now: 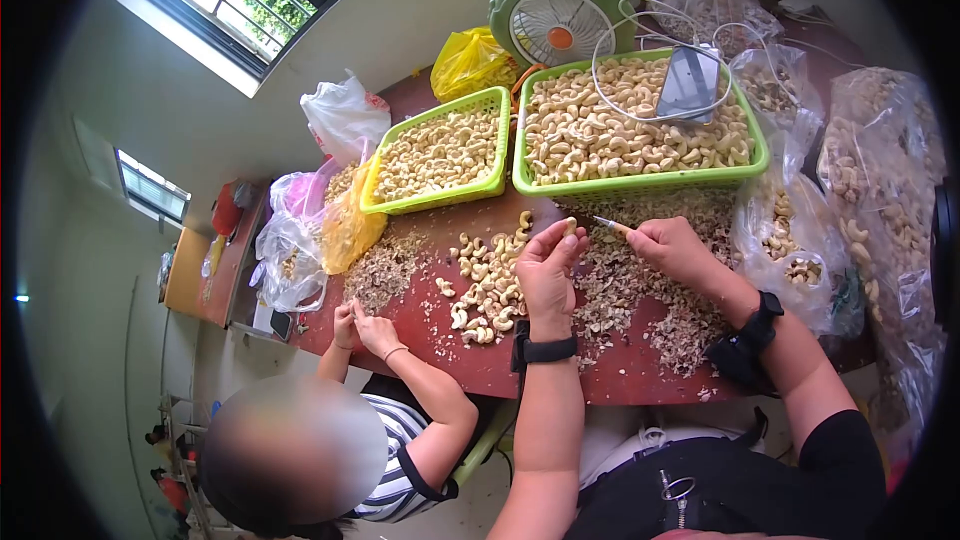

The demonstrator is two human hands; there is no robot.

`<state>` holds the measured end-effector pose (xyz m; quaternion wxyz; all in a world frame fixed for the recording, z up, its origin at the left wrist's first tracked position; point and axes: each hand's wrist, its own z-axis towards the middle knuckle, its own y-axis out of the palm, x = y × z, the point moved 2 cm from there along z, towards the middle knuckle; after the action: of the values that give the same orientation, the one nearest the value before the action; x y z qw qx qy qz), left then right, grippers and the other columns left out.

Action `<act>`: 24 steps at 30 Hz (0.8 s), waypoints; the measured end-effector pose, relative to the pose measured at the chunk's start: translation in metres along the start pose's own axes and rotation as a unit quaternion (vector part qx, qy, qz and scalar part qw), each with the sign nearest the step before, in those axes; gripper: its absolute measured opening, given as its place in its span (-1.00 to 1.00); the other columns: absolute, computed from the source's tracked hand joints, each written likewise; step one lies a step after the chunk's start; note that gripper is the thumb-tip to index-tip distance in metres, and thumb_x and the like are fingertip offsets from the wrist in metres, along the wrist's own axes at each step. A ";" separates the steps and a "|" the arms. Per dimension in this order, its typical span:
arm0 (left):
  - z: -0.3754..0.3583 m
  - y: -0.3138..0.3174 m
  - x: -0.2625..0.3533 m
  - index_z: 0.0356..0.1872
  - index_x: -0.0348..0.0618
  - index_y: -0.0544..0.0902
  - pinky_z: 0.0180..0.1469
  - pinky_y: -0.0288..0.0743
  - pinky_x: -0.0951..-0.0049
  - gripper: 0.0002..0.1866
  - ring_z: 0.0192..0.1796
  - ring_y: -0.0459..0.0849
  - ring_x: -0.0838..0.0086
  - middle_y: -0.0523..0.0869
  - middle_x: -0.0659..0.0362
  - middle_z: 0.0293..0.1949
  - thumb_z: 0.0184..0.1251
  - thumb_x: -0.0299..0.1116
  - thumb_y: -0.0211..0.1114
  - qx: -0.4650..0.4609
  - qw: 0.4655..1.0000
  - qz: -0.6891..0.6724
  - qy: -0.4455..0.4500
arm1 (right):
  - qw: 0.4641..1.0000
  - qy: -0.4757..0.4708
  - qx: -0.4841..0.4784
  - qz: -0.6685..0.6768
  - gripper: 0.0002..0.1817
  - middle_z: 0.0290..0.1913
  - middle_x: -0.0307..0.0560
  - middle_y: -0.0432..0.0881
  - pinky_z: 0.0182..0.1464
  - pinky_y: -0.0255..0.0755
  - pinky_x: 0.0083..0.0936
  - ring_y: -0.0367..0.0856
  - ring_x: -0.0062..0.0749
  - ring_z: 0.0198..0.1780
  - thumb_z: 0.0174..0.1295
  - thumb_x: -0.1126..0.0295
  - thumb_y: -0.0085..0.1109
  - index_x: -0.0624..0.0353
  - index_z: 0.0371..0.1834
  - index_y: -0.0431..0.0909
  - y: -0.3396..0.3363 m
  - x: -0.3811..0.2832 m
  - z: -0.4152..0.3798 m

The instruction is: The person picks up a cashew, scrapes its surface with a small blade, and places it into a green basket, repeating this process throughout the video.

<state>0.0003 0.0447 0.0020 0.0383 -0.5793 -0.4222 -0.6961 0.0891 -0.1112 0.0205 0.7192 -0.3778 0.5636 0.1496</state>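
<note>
I see a red table (440,358) with a small basket (440,203) far left and a large basket (640,179) far right, a fan (560,22) and yellow bag (472,64) beyond. Nearer me lie loose cashews (490,278) between two spreads of flakes (612,292). Plastic bags (795,270) line the left and right sides.

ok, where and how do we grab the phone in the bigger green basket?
Likely best by its two long edges, from above: the phone is a flat slab on top of loose cashews, leaving its faces hard to pinch. Avoid the white cable looping around it.
</note>
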 end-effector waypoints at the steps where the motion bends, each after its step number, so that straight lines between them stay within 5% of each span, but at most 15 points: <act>1: 0.000 0.000 0.000 -0.23 -0.39 0.46 -0.19 0.57 0.43 -0.78 -0.25 0.61 0.32 0.58 0.04 -0.30 0.04 -0.68 0.16 -0.008 1.000 0.000 0.007 | 1.000 -0.007 -0.006 -0.006 -0.62 -0.78 -0.31 0.29 -0.64 0.13 -0.62 0.19 -0.71 -0.68 0.17 0.21 -0.03 0.27 -0.69 0.40 0.001 0.000 0.000; 10: -0.001 0.003 0.002 -0.24 -0.31 0.45 -0.22 0.55 0.50 -0.77 -0.32 0.60 0.46 0.59 0.10 -0.31 0.03 -0.66 0.19 -0.016 0.994 0.040 0.104 | 0.999 0.013 -0.029 0.016 -0.62 -0.78 -0.35 0.30 -0.65 0.11 -0.66 0.19 -0.74 -0.68 0.17 0.22 -0.03 0.25 -0.71 0.40 0.002 -0.003 -0.002; 15: -0.001 0.001 0.005 -0.26 -0.28 0.46 -0.29 0.55 0.52 -0.84 -0.37 0.61 0.44 0.61 0.07 -0.34 0.13 -0.53 0.16 0.005 0.998 -0.054 -0.010 | 0.999 0.017 -0.034 0.012 -0.62 -0.78 -0.30 0.34 -0.64 0.16 -0.64 0.24 -0.71 -0.69 0.17 0.19 -0.01 0.26 -0.68 0.43 0.003 0.004 0.000; 24: -0.002 -0.005 0.009 -0.34 -0.19 0.50 -0.32 0.57 0.49 -0.89 -0.37 0.62 0.42 0.62 0.03 -0.33 0.09 -0.58 0.14 -0.021 0.994 -0.106 -0.025 | 0.998 0.022 -0.044 0.026 -0.61 -0.79 -0.27 0.33 -0.63 0.17 -0.62 0.24 -0.69 -0.69 0.16 0.16 0.00 0.26 -0.64 0.48 0.003 0.003 -0.001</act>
<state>-0.0064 0.0508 0.0067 -0.0585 -0.5491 -0.4671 -0.6906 0.0876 -0.1102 0.0161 0.6850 -0.3970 0.5823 0.1845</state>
